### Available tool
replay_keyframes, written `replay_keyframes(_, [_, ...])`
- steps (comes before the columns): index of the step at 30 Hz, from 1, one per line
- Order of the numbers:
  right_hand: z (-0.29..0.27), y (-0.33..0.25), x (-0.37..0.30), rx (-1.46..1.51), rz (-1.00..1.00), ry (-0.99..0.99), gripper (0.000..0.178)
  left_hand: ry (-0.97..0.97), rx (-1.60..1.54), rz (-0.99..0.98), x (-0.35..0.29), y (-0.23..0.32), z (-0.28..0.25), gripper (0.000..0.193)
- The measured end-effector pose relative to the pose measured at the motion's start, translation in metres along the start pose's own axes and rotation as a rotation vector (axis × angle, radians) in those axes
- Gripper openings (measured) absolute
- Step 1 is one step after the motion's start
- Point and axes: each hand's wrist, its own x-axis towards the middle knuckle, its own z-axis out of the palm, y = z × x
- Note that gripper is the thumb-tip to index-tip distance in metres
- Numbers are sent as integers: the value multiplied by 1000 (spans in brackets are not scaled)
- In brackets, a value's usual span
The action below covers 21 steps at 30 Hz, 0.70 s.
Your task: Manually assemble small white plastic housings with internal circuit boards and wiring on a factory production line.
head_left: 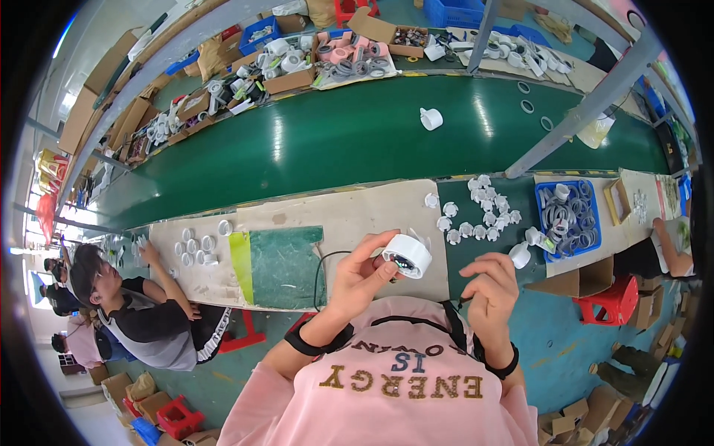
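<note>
My left hand is closed round a white ring-shaped plastic housing, held tilted above the bench edge. Dark electronic parts show in the opening, beside my thumb. To the right, my right hand is raised with curled fingers, apart from the housing. Whatever its fingertips may pinch is too small to make out. Beyond that hand lie many small white scalloped caps on the green surface. A white round housing sits near the bench edge, close to the right hand.
A blue tray of grey rings stands at the right. A green mat and white rings lie on the left. Beyond runs a green conveyor with one white housing. A co-worker sits at the left; metal posts rise ahead.
</note>
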Motion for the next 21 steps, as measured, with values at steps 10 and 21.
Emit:
replay_keyframes(10, [8,-3,12,48,1,-35,20,15,-56,-70,-3,-1,4,42])
replay_keyframes(21, [32,-9,24,105,67,96,21,58,-77,-141,-7,4,14,38])
